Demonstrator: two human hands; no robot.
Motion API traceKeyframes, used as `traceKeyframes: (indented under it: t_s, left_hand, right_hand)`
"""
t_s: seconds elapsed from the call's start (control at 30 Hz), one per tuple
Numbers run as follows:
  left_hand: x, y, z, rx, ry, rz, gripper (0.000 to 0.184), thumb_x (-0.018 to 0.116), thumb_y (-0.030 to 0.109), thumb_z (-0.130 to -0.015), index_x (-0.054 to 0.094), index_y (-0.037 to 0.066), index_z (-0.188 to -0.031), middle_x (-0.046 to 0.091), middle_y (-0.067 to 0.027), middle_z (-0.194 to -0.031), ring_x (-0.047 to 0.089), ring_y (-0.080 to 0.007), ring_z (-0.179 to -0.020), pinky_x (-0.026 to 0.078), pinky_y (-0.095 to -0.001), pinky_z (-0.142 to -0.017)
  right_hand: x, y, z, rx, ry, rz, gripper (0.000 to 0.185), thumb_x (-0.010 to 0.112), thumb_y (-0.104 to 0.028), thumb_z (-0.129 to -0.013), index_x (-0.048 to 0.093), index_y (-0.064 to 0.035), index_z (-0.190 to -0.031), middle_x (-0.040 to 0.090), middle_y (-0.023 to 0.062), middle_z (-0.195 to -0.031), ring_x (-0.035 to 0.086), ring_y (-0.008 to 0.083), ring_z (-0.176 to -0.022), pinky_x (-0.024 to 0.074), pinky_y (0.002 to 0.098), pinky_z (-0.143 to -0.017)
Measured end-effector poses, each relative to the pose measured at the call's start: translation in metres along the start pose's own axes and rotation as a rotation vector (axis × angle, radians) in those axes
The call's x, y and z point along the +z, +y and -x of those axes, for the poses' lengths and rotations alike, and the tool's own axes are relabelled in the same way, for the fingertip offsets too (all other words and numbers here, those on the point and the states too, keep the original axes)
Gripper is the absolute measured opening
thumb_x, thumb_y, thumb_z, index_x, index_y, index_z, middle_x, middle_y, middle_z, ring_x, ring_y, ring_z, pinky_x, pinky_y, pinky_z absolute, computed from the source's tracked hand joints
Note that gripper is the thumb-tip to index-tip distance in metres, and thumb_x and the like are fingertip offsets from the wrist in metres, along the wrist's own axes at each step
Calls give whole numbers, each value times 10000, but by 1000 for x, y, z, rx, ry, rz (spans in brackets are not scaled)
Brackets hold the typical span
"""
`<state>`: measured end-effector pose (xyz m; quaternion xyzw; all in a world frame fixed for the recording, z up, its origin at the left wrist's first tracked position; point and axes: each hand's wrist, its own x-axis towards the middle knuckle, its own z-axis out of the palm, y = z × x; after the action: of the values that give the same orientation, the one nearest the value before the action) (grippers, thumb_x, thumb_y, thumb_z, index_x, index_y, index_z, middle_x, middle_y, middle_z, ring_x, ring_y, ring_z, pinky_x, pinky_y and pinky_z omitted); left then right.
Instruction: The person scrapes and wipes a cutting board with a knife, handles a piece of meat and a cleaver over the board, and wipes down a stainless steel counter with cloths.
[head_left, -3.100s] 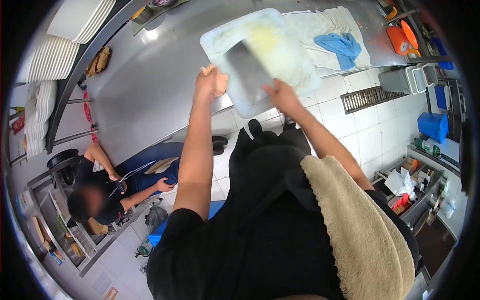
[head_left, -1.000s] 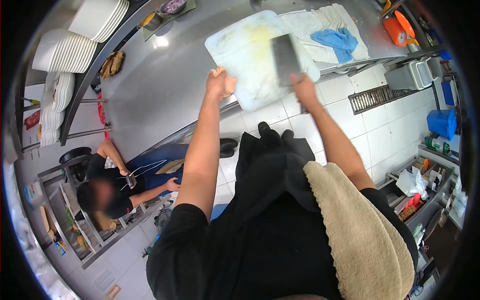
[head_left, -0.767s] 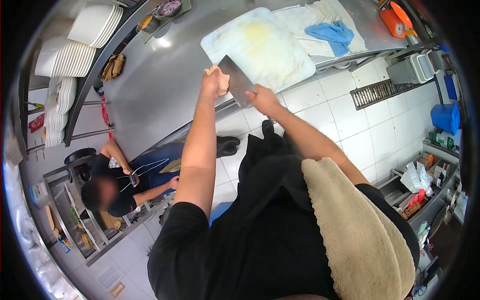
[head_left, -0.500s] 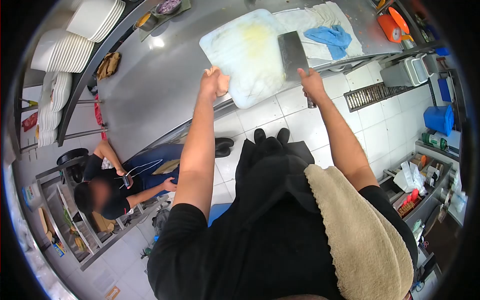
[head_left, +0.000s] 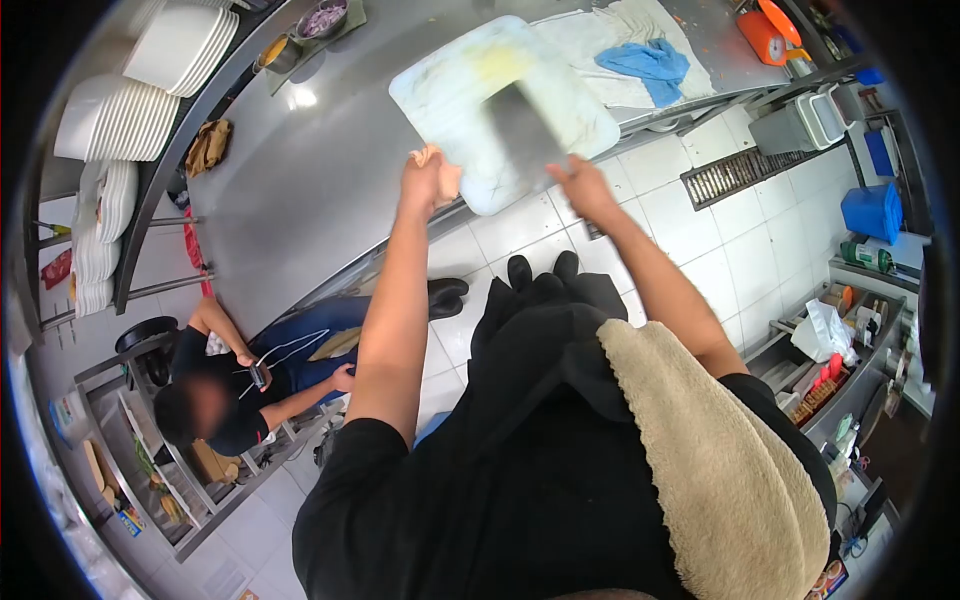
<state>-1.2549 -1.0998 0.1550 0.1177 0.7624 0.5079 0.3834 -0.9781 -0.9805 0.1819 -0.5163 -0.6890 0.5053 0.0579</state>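
The cleaver [head_left: 525, 130] was at the cutting board [head_left: 445, 110], its blade too blurred for me to tell, from my distant seat, whether it touched. Beneath lay the broad steel table [head_left: 310, 150]; I judged the board was set at its near edge, one corner jutting past, to bring it within easy reach of both arms. To the board's right I saw a white cloth [head_left: 612, 88] spread out with a blue cloth [head_left: 652, 68] bunched on it, probably kept handy for wiping. The right hand [head_left: 587, 190] was curled round the cleaver's handle, up near the blade, likely for steadier control. The left hand [head_left: 421, 185] was clenched on a pale pink piece [head_left: 448, 182] by the board's left edge, apart from the blade, perhaps for safety; I couldn't make out what it was.
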Motion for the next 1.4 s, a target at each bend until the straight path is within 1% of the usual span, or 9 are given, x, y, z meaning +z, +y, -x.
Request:
traceKeyframes:
  t_s: [0.13,0.3,0.4,0.53,0.77,0.97,1.1,1.27,1.4]
  left_hand:
    - [8,-27,8,3,-12,83,470,645,225,-1008,517,-64,-1355,652,-148,-1222,675,-236,-1056,557,-382,-891]
    - [7,-26,6,-15,0,133,438,627,210,-1022,517,-63,-1348,650,-147,-1210,677,-236,-1051,563,-373,-879]
    - [8,-24,5,-41,-2,163,443,625,209,-1024,512,-67,-1351,649,-150,-1202,683,-242,-1031,571,-376,-868]
    - [12,-17,8,-57,49,142,417,639,194,-1016,523,-61,-1325,653,-142,-1166,695,-240,-982,586,-379,-820]
    - [-5,-34,3,-23,45,372,274,717,73,-945,577,-7,-1167,669,-115,-1054,706,-228,-852,611,-376,-685]
    - [-41,-30,-29,87,29,630,278,733,22,-922,563,35,-1141,672,-127,-1033,712,-253,-840,626,-428,-665]
    - [-89,5,-50,166,0,702,209,705,49,-950,570,42,-1110,678,-128,-931,708,-256,-733,613,-430,-583]
    - [-111,26,-36,96,40,446,100,680,63,-961,600,31,-1011,673,-121,-877,695,-241,-672,591,-393,-533]
    - [-68,-21,-12,-42,-102,245,207,670,118,-984,584,-4,-1128,681,-121,-959,730,-262,-797,634,-397,-628]
  right_hand:
    - [-52,55,-28,138,230,-234,438,647,-417,-1016,538,5,-1054,488,14,-617,470,124,-428,409,325,-363]
    - [27,96,-38,-315,472,298,435,650,-404,-1010,602,28,-1017,665,203,-726,652,292,-532,519,424,-499]
    - [79,31,11,-116,112,151,454,633,-403,-1010,593,46,-1071,687,299,-859,683,487,-871,538,538,-781]
    - [102,-3,25,-154,-45,171,464,596,-418,-1026,558,44,-1033,677,341,-909,652,538,-925,519,577,-801]
    - [109,-6,27,-178,-207,48,423,601,-379,-1042,521,35,-1008,598,162,-635,573,246,-424,488,411,-437]
    - [76,-42,52,-140,-368,11,403,602,-373,-1032,599,24,-1105,689,269,-862,681,433,-808,535,489,-735]
    - [52,-21,57,-428,-307,30,428,613,-387,-1027,613,41,-1046,679,254,-852,672,397,-786,516,479,-730]
    - [-3,8,71,144,-135,-121,434,604,-403,-1029,620,29,-1073,641,180,-718,634,303,-596,522,433,-615]
    - [-48,70,42,168,190,-296,376,565,-385,-1057,552,-13,-1006,531,66,-602,526,180,-443,443,369,-406]
